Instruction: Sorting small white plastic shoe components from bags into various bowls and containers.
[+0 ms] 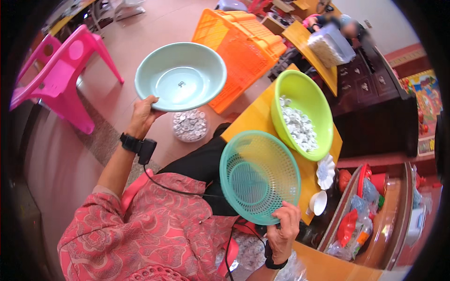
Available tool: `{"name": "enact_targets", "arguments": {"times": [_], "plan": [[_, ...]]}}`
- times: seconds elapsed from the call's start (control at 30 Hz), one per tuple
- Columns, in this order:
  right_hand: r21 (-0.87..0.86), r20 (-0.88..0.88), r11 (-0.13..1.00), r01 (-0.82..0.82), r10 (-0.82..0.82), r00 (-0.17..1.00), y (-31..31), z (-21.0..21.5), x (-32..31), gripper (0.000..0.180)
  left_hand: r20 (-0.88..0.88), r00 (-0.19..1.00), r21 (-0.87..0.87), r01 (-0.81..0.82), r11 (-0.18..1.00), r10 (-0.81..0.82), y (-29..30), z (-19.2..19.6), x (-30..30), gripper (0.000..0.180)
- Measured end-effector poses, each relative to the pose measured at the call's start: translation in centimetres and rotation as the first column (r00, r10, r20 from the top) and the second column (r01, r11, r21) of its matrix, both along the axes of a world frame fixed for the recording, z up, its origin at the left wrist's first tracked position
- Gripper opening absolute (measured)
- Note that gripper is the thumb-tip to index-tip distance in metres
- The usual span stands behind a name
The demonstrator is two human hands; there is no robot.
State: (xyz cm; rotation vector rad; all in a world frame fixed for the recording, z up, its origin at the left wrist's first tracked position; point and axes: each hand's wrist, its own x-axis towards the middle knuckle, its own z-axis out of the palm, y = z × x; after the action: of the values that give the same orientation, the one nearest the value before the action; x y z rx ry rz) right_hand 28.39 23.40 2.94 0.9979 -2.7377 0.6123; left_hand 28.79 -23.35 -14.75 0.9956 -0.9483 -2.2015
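My left hand (pixel 144 114) grips the near rim of a pale blue plastic basin (pixel 181 77), raised and tilted toward me; it has a small dark mark on its bottom and nothing in it. In my right hand (pixel 283 229) is a green plastic colander (pixel 260 175), held by its near right rim and tilted. No pieces show inside it. Beyond the colander, a lime green basin (pixel 323 110) on the yellow table holds a heap of small white pieces (pixel 300 126). Below the blue basin, a clear round tub (pixel 190 125) full of similar small pieces stands on the floor.
An orange crate (pixel 239 51) stands ahead, a pink plastic chair (pixel 61 75) at left. On the yellow table (pixel 243 124) are a white fluted dish (pixel 326 172) and a white bowl (pixel 318 203). An open drawer (pixel 382 229) holds bags. Another person (pixel 323 23) is at the far right.
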Motion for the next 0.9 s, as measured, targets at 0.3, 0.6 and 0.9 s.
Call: {"name": "enact_targets", "arguments": {"times": [0.3,0.6,0.9], "plan": [[0.057,-0.017,0.998,0.017,-0.016,1.0,0.0,-3.7,-2.4,0.023,0.115,0.99,0.018,-0.084,0.996,0.081,-0.2,-2.0,0.9,0.033],[0.121,-0.047,0.986,0.115,-0.11,0.993,1.2,-3.9,-3.3,0.025,0.125,0.99,0.018,0.066,0.998,-0.067,0.9,-3.0,-0.7,0.036],[0.104,0.089,0.931,0.35,-0.36,0.929,4.0,-4.4,-3.1,0.028,0.107,0.971,-0.009,0.215,0.977,-0.213,3.8,-2.1,-2.0,0.034]]}}
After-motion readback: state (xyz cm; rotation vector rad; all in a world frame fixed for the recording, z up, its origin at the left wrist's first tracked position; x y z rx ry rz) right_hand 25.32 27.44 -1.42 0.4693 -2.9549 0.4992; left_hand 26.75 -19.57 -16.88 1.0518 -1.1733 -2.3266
